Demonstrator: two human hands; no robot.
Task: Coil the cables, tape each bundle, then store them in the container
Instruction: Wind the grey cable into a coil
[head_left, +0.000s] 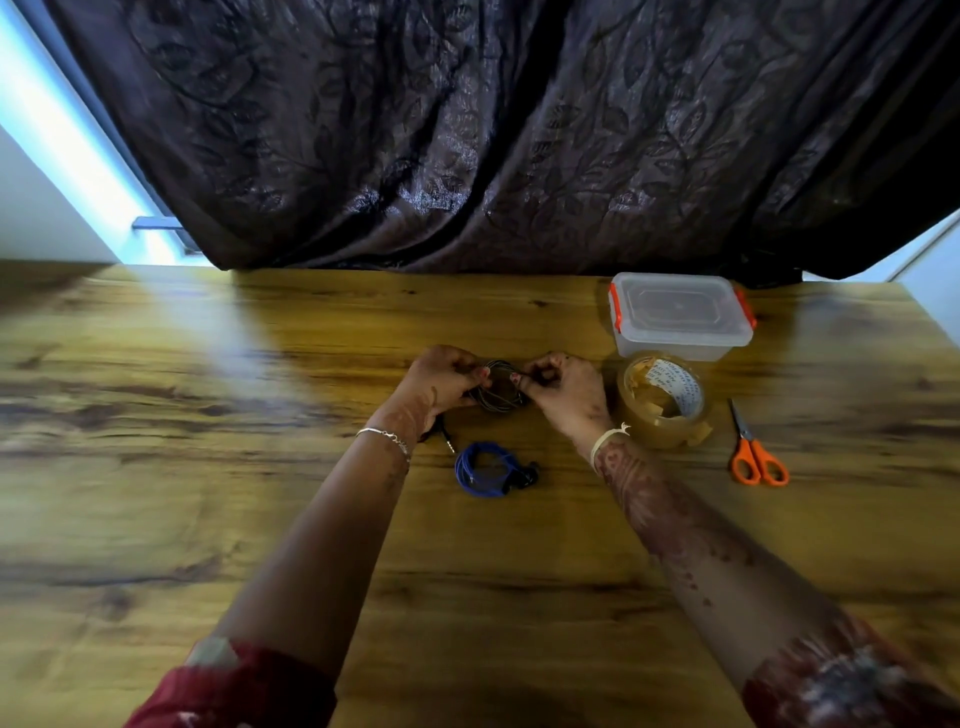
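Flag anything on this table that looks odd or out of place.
Nothing is spilled or broken. The one oddity: the tape roll has loose scraps of tape stuffed into its core. The container is still lidded, with the scissors lying flat nearby.

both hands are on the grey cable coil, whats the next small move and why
Probably keep the left hand pinching the grey cable coil and send the right hand to the tape roll just beside it. The coil looks wound but shows no tape, while the blue cable already lies bundled on the table.
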